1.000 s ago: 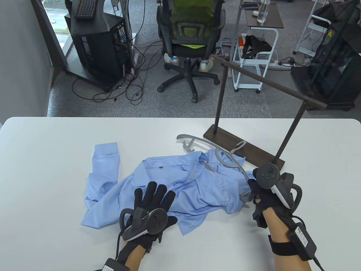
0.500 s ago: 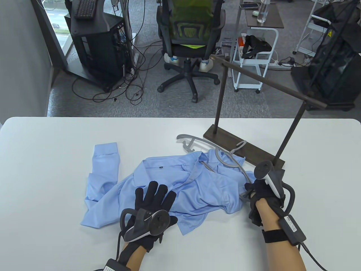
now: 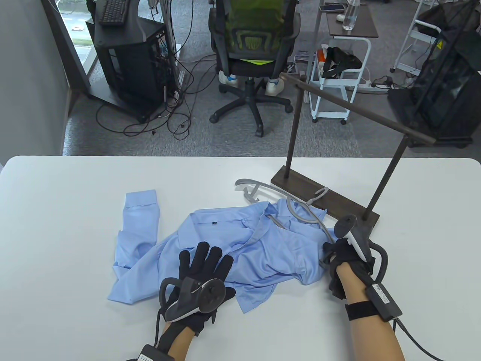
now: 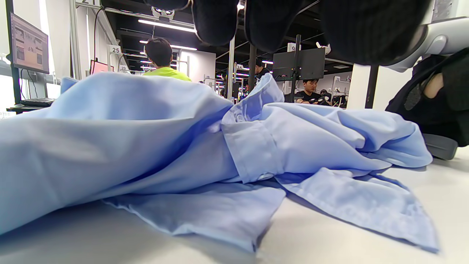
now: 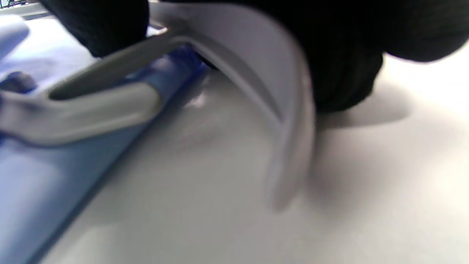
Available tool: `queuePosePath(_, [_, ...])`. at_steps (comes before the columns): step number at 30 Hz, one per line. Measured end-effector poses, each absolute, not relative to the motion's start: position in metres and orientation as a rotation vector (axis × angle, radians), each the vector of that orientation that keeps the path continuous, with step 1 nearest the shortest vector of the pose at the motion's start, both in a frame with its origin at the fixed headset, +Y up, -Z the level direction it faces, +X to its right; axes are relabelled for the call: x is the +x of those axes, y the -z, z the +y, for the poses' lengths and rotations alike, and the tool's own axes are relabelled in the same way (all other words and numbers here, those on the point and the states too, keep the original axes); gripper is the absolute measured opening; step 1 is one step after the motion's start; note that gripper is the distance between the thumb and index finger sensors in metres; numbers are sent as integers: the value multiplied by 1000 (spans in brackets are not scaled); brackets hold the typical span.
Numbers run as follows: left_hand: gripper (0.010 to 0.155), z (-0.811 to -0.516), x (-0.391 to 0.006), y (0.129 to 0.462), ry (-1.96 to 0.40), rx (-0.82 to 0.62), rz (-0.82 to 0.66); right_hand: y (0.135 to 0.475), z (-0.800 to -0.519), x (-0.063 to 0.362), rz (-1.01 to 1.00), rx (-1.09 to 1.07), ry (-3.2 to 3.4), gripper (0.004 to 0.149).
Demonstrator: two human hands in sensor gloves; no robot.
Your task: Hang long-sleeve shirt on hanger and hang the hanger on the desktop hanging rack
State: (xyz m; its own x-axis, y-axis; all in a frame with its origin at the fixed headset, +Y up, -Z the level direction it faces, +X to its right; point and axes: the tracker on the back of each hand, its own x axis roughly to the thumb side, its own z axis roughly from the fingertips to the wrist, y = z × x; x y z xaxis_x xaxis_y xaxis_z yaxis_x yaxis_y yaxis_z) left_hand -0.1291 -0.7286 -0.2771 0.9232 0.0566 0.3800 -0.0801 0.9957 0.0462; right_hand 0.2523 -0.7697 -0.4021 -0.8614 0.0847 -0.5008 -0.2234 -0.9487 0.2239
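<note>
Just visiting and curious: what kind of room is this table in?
Probably an office or lab workspace: beyond the white table stand a swivel office chair, a computer cabinet trailing cables, and wheeled carts.

Beyond the white surface (image 3: 56,225) we've got grey carpet (image 3: 330,139) and plenty of office clutter. Top middle there's a black office chair (image 3: 252,49) with something neon green draped over its back. Upper left, a black cart (image 3: 126,52) has a keyboard (image 3: 112,11) on top and a mess of cables (image 3: 176,94) spilling onto the floor. Upper right we see a white rolling cart (image 3: 338,75), a small brown table holding a clear bottle (image 3: 350,15), and a dark mesh enclosure (image 3: 447,82). In the left wrist view, people sit at monitors (image 4: 298,64) in the background.
</note>
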Motion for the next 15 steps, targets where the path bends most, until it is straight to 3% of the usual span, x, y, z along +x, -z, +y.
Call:
queuePosePath(9, [82,-729,-132,277,-85,56,-375,398,-766,259,296,-726,-2816,47])
queuePosePath(15, [82,-728,-140,279,-113,59,-351,389,-760,265,152,-690,-2731,47])
